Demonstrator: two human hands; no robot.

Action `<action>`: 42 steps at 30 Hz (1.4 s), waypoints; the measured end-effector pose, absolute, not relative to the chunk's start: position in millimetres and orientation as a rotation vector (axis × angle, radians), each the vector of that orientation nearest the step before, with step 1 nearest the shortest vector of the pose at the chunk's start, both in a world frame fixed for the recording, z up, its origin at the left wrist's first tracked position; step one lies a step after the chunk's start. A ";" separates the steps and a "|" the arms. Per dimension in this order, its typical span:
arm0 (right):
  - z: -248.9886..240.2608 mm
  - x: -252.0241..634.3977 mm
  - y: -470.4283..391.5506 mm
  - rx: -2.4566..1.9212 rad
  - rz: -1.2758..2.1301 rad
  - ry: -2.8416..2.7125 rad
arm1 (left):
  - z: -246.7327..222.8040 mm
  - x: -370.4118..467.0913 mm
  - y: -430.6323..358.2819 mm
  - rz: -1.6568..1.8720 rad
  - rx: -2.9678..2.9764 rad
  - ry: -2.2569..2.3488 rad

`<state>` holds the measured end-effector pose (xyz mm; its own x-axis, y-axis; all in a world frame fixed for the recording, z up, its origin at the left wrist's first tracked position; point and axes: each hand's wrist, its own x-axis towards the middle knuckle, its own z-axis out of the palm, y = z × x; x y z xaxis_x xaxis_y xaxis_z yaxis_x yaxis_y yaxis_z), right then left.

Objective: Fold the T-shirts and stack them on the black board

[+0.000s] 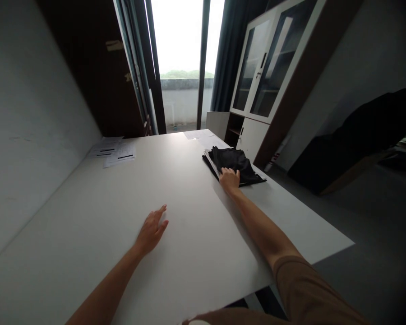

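Note:
My right hand (229, 178) reaches across the white table (176, 180) to a small stack near its right edge. Its fingers are curled over the near edge of a crumpled black cloth (234, 159) on top of that stack. Beneath the cloth, edges of white sheets (212, 162) and another flat black layer (260, 181) stick out. My left hand (152, 229) is over the middle of the tabletop, thumb and fingers apart, holding nothing. Part of the cloth's near edge is hidden behind my right hand.
Printed papers (120, 154) lie at the far left, by the wall. More pale sheets (199, 135) are at the table's far end. A glass-door cabinet (269, 63) stands at the back right, with a lower door (217, 123) ajar. A dark covered object (345, 144) stands to the right.

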<state>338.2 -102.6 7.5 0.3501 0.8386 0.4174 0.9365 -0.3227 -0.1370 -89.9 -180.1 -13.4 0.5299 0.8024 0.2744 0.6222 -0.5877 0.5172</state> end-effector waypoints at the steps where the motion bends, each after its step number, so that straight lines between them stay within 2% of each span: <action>1: 11.2 344.2 -104.1 -2.251 -0.411 -1.552 | -14.2 -90.1 -179.5 0.697 2.421 1.176; 6: 18.2 374.4 -113.5 -2.166 -0.629 -1.601 | -19.9 -91.6 -176.8 0.670 2.440 1.174; 11: 5.2 366.4 -111.4 -2.179 -0.507 -1.667 | -20.5 -92.5 -178.5 0.673 2.466 1.173; 16: 0.5 318.6 -102.5 -1.921 -0.436 -1.890 | -20.3 -100.6 -158.9 0.658 2.554 1.169; 21: -15.3 262.2 -100.1 -1.621 -0.194 -2.168 | -23.1 -113.2 -111.5 0.560 2.631 1.449; 25: -22.7 220.2 -103.1 -1.625 0.001 -2.116 | -14.9 -110.5 -87.3 0.658 2.656 1.661; 34: -10.2 164.3 -87.9 -1.469 -0.093 -2.278 | -5.0 -103.1 -71.3 0.762 2.624 1.753; 42: -12.5 167.3 -80.4 -1.551 -0.085 -2.159 | -21.3 -126.4 -61.7 0.853 2.459 1.929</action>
<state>167.3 -80.4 -12.5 -0.2450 0.8778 0.4116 0.9076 0.3569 -0.2211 -126.4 -61.7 -21.3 0.1541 0.8760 0.4570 0.9276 -0.2876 0.2385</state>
